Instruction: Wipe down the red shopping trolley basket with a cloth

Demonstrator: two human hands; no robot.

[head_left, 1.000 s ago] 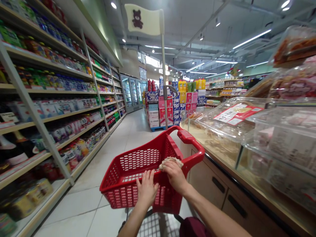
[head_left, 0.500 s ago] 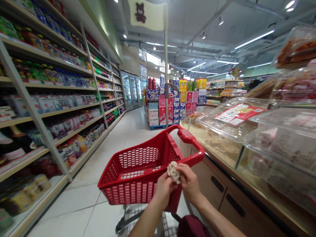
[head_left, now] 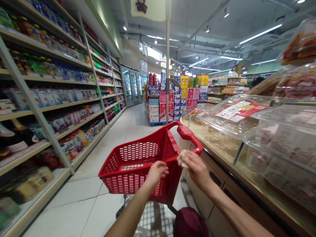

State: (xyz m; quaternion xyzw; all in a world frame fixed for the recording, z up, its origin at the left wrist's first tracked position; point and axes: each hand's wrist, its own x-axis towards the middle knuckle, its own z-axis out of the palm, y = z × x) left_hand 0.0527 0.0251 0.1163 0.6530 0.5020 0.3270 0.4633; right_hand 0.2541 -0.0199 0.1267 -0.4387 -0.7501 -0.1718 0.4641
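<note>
From my feed, the right hand (head_left: 197, 169) grips a crumpled off-white cloth (head_left: 182, 158) at the red shopping cart's (head_left: 172, 184) rim; the left hand (head_left: 157, 172), fingers loosely curled, looks unladen (basket contact I can't confirm). Hard pressure could roll the cart against the desk (head_left: 209, 140); a slack pinch could drop the cloth.

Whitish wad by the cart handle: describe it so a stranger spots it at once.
Find the red cart, then its handle. Just below it in view, the right hand holds the whitish wad, crumpled and pale beside smooth red plastic.
</note>
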